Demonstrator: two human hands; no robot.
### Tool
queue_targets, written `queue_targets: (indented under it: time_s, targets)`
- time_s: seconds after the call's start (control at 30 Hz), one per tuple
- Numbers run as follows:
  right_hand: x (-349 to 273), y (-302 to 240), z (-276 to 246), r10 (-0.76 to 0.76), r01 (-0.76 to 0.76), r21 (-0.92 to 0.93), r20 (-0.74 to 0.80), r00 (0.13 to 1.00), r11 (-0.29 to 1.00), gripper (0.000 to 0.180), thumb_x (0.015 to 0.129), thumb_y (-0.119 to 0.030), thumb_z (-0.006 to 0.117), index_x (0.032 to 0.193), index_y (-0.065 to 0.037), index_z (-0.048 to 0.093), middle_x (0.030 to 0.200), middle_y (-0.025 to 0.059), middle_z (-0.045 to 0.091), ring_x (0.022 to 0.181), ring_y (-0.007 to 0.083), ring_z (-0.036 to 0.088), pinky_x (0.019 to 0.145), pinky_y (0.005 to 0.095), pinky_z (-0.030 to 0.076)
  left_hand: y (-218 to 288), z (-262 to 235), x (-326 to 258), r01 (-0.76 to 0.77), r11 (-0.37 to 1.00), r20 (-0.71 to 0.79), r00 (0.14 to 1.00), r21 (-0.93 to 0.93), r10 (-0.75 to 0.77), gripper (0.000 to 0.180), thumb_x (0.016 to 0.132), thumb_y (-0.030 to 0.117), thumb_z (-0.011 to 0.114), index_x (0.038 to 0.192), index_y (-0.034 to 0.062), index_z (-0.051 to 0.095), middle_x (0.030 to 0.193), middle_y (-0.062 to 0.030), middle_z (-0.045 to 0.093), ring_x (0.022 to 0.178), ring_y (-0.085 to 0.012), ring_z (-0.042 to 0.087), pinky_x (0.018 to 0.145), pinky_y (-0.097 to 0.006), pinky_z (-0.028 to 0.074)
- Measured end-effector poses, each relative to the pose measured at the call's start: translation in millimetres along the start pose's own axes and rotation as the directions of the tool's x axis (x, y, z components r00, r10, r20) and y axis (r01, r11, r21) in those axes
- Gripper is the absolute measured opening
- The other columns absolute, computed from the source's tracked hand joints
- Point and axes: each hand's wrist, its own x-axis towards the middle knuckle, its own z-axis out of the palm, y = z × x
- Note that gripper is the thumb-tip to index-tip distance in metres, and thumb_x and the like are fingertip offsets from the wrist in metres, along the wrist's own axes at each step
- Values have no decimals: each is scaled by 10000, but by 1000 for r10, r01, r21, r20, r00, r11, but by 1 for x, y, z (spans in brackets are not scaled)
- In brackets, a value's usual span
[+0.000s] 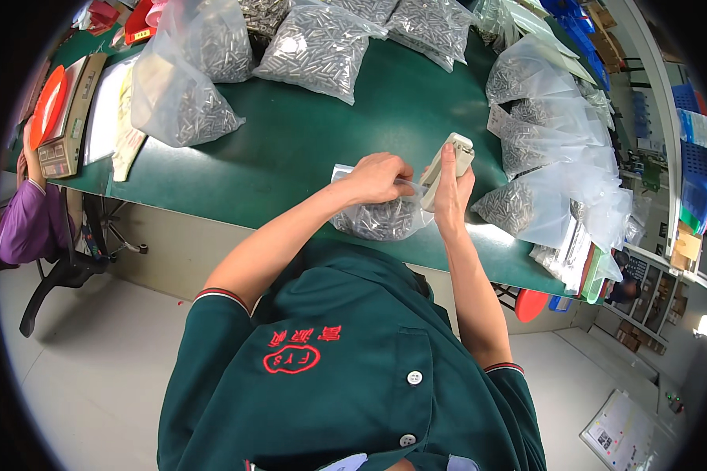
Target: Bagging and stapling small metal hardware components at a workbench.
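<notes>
Clear plastic bag of small metal parts (381, 218) lies at the green table's (306, 157) near edge; left hand (377, 177) pinches its top flat so right hand (452, 192) can clamp the beige stapler (446, 166) (gripped upright) there.

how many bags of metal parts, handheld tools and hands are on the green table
clear bags of small metal parts: about 12, the right-hand pile overlaps too much for an exact count
beige handheld tool: 1
left hand and right hand: 2
total: about 15

green short-sleeved shirt, red-striped cuffs, white buttons
</notes>
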Motion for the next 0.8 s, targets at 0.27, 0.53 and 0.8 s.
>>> queue_targets:
  time_s: [0.27,0.53,0.8]
  targets:
    - [-3,-1,11,2,-2,6,-14,1000,1000,424,870,-421,581,911,-2,530,726,58,567,598,132,564,513,273,452,5,-12,1,43,999,52,998,-24,-42,220,667,146,613,806,-24,604,644,-194,582,661,-333,586,609,-406,441]
    - [-2,-1,16,15,-15,32,-17,1000,999,476,874,-473,545,878,2,527,673,66,552,554,144,559,489,280,446,0,-11,1,8,992,-20,1000,-123,-10,408,639,127,611,1008,-4,498,678,-154,588,672,-312,597,623,-389,456]
    - [2,3,19,-22,21,-14,-76,997,1000,452,879,-451,546,796,-7,560,670,57,553,574,130,539,512,288,438,15,-18,2,93,995,167,981,20,-95,521,546,389,730,798,-59,642,629,-179,600,595,-308,594,610,-375,473]
